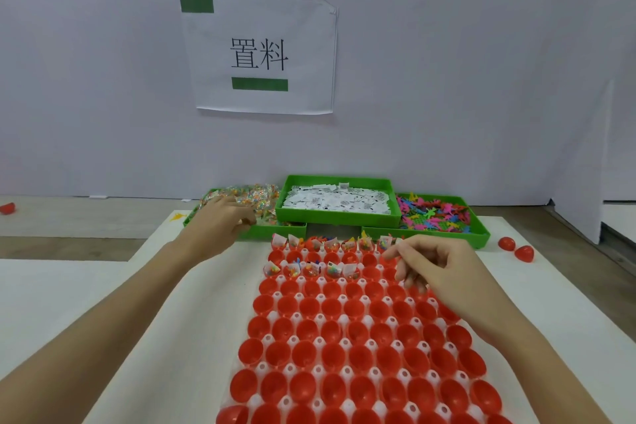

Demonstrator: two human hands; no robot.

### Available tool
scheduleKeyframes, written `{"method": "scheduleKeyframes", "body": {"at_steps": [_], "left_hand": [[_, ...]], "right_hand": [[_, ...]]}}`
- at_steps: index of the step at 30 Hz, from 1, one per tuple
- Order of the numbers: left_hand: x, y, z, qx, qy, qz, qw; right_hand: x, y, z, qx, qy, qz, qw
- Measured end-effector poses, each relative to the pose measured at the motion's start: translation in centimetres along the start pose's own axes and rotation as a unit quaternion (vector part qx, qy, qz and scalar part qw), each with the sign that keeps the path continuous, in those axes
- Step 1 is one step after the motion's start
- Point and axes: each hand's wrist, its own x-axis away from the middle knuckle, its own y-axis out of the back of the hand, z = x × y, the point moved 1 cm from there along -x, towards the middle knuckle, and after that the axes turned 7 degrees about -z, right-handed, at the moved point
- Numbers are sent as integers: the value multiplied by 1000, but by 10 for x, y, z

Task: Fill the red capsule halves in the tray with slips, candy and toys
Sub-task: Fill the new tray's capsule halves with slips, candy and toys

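Head view: three green bins (339,213) behind white tray (346,372) of red capsule halves (330,329): candy (251,194) left, slips (335,198) middle, toys (432,213) right. Left hand (220,217) over candy bin, grip unclear. Right hand (433,267) curled above tray, contents unclear. Loose red halves (516,249) right. White mat (103,303), taped sign (261,53) on wall.
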Motion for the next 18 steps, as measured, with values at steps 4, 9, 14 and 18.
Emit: {"method": "scheduleKeyframes", "body": {"at_steps": [4, 9, 14, 18], "left_hand": [[0, 5, 2, 50, 6, -64, 997], [14, 15, -14, 138, 51, -147, 978], [50, 22, -59, 353, 197, -194, 894], [80, 31, -96, 457, 201, -166, 851]], "right_hand": [[-1, 1, -1, 4, -5, -2, 1000], [-1, 2, -2, 6, -5, -6, 1000], [-1, 3, -3, 14, -2, -4, 1000], [-1, 2, -6, 15, -3, -3, 1000]]}}
